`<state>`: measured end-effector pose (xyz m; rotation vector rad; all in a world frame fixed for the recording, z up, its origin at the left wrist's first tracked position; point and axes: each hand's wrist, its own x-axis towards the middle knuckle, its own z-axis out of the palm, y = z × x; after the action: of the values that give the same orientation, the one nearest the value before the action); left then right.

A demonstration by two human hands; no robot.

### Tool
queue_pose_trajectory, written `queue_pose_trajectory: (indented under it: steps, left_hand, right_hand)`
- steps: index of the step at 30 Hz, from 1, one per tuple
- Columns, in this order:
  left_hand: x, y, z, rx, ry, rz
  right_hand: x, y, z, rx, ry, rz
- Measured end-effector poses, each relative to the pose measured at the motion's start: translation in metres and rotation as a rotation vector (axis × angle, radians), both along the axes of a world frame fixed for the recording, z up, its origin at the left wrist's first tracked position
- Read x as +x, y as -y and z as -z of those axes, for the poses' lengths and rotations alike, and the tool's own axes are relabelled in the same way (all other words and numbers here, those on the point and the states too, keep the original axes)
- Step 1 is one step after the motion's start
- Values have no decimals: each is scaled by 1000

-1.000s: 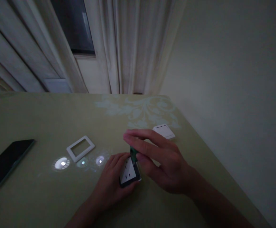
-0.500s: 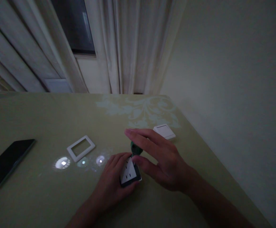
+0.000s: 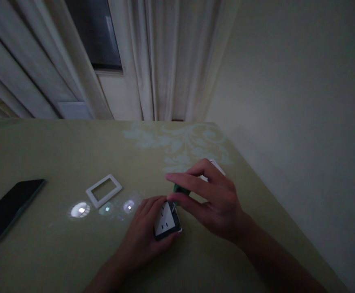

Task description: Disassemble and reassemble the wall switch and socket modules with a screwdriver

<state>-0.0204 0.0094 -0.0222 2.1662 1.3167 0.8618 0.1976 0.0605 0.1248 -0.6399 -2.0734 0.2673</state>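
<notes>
My left hand [image 3: 145,228] is closed round a wall socket [image 3: 166,221], a white faceplate with dark slots and a dark border, steadying it on the table. Between the thumb and fingers of my right hand [image 3: 212,199] is the dark green handle of a screwdriver [image 3: 181,189]. Its short shaft slants down to the upper right edge of the socket; whether the tip sits in a screw I cannot tell. Behind my right hand, a white switch [image 3: 217,166] is partly hidden. To the left lies a white rectangular frame [image 3: 104,191], flat on the table.
A dark phone [image 3: 11,209] lies at the left of the glossy greenish table [image 3: 67,154]. Curtains [image 3: 177,61] and a dark window [image 3: 94,32] are beyond the far edge. A pale wall [image 3: 302,122] runs along the right side.
My right hand has shifted slightly right, its fingers now more bent round the screwdriver handle, which leans further right. The hand covers more of the switch. My left hand and the socket stay almost still.
</notes>
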Motion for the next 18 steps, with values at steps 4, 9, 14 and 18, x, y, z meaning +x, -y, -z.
queue_pose_trajectory:
  steps: [4, 9, 14, 18]
  left_hand:
    - [0, 0, 1, 27, 14, -1]
    - [0, 0, 0, 19, 36, -2]
    - [0, 1, -1, 11, 15, 1]
    - [1, 1, -1, 29, 35, -16]
  right_hand:
    - [2, 0, -2, -72, 87, -109]
    - [0, 6, -2, 44, 57, -7]
    - [-1, 9, -1, 24, 134, -44]
    - [-1, 6, -1, 16, 117, -38]
